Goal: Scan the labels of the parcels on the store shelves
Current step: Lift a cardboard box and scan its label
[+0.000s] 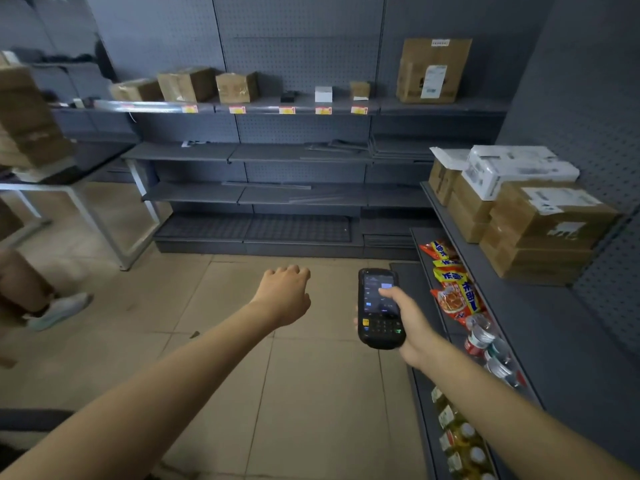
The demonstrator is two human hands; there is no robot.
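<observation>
The right hand [405, 320] grips a black handheld scanner [380, 308], fingers wrapped round its body and the thumb lying on the lit screen. The left hand [285, 294] reaches forward over the tiled floor [311, 393] with fingers loosely curled, holding nothing and touching nothing. Both hands hang above open floor, which runs free from the near edge up to the base of the back shelving.

On the top back shelf [263, 106] stand three brown parcels [187, 84] in a row toward its left end, then a small black item [287, 96], a small white box [323, 94] and a small brown box [359, 90] near the middle, all set back from the front edge with gaps between them. A tall brown parcel [433, 71] with a white label [433, 80] stands apart toward the right end, by the corner. Five yellow-red price tags [286, 110] hang along the front edge. The two back shelves below carry only loose metal strips.

On the right-hand shelf [540, 306], stacked brown parcels [540, 230] fill the far end up to the front edge, with a white box [516, 168] on top; their count is unclear. One tier lower, snack packets [453, 289] and bottles [485, 337] line the edge just beside the right arm.

At the left stands a white-framed table [86, 209], and a person's leg and shoe [59, 311] are at the floor's left edge.
</observation>
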